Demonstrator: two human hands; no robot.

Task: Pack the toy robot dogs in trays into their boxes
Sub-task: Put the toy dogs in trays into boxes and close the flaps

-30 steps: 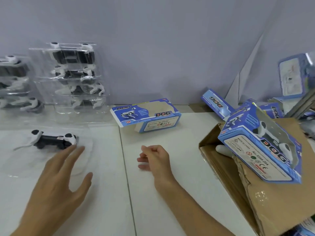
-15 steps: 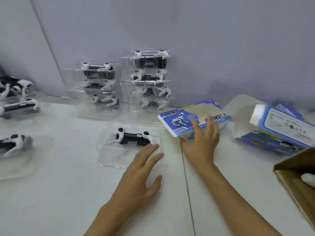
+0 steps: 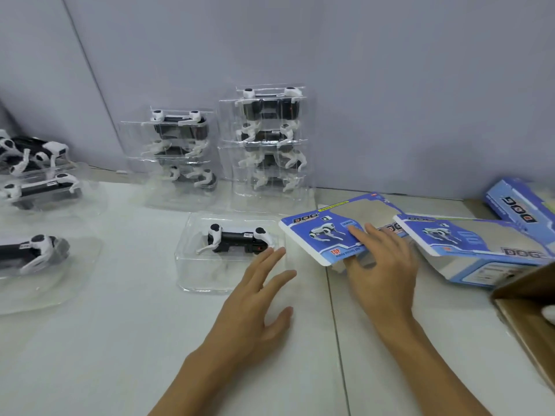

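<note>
My left hand (image 3: pixel 255 298) hovered flat over the bench (image 3: pixel 120 340), fingers (image 3: pixel 271 259) straight and spread, holding nothing, their tips at the near right corner of the clear tray (image 3: pixel 231 253). The toy robot dog (image 3: pixel 237 240) lay on its side in that tray, just beyond my left fingertips. My right hand (image 3: pixel 380 265) gripped the blue box (image 3: pixel 327 232), fingers on its top face, thumb tucked under its lifted near edge. A second box (image 3: pixel 471 247) lay right of my right fingers. Stacked trays of dogs (image 3: pixel 267 142) stood beyond both hands, against the wall.
</note>
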